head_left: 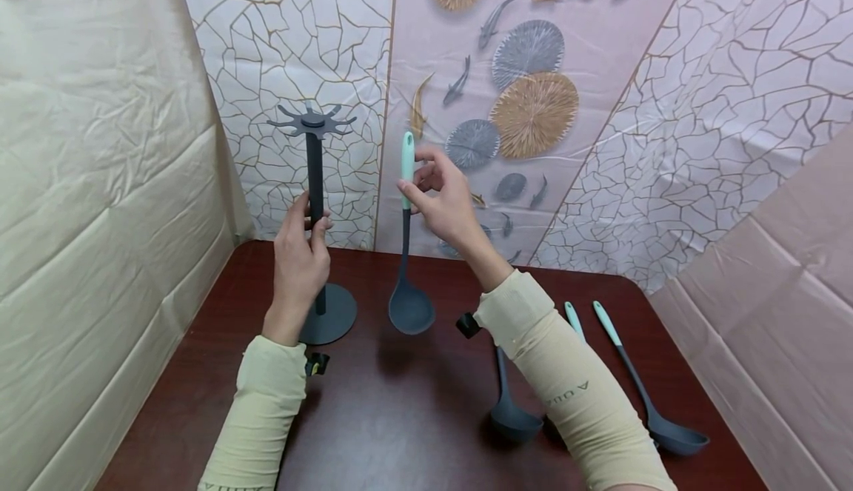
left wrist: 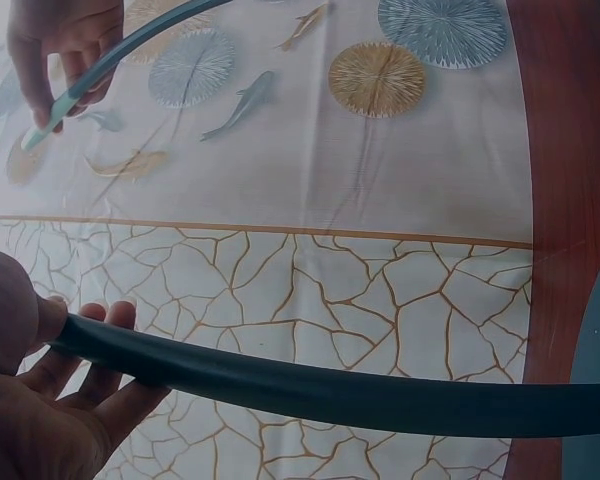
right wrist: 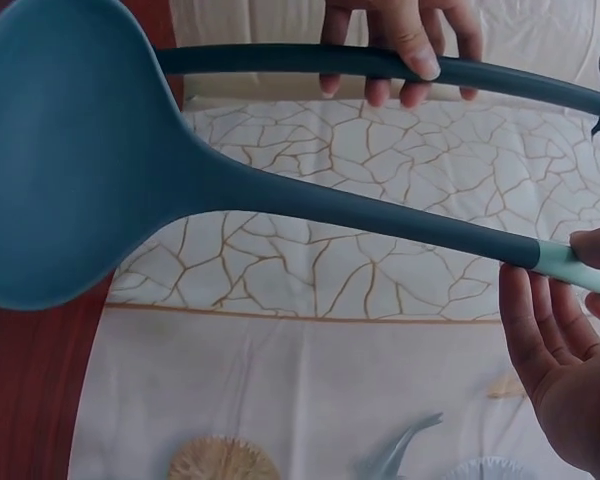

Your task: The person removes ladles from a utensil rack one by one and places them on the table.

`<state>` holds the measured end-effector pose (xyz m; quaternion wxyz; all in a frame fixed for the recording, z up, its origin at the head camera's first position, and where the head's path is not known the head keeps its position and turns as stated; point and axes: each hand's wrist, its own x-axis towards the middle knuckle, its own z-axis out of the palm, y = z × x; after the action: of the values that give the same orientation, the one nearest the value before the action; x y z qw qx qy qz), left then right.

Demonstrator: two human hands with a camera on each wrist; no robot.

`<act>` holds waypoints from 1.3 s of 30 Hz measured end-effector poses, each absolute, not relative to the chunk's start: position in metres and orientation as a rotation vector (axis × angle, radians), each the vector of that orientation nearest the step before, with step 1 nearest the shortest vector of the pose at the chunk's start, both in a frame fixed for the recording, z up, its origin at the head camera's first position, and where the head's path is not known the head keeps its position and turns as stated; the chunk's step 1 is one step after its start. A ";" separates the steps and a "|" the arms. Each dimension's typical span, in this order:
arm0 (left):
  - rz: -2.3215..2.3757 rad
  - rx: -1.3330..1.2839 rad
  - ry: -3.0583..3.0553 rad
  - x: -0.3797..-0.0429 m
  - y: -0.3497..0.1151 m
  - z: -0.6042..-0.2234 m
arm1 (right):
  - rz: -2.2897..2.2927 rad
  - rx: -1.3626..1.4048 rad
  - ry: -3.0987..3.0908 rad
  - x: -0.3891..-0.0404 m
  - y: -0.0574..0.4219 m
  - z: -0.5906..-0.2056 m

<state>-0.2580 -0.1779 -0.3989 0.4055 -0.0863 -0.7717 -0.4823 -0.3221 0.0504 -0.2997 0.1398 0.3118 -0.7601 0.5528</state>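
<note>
My left hand grips the dark post of a utensil stand, which has a round base on the table and a ring of hooks on top. To its right, my right hand pinches the mint-green handle of a ladle. The ladle hangs upright above the table, bowl down and apart from the stand. In the right wrist view, the ladle's dark bowl looms close, with fingers and thumb on the green handle. From the left wrist, the fingers and thumb show round the post.
A second ladle lies on the dark red table, partly under my right forearm. Another ladle lies farther right. A green handle shows beside the sleeve. Patterned cloth hangs behind the table.
</note>
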 end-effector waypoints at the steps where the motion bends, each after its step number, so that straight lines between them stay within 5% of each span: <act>1: -1.217 -0.219 -1.947 -0.258 -0.178 -0.399 | 1.592 0.896 -2.203 -0.322 0.052 -0.300; 39: -1.233 -0.217 -1.946 -0.259 -0.178 -0.399 | 1.539 0.589 -2.467 -0.332 0.095 -0.345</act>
<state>-0.2588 -0.1783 -0.3993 0.4020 -0.0859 -0.7700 -0.4879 -0.3322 0.0946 -0.3452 0.0872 0.1977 -0.8285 0.5167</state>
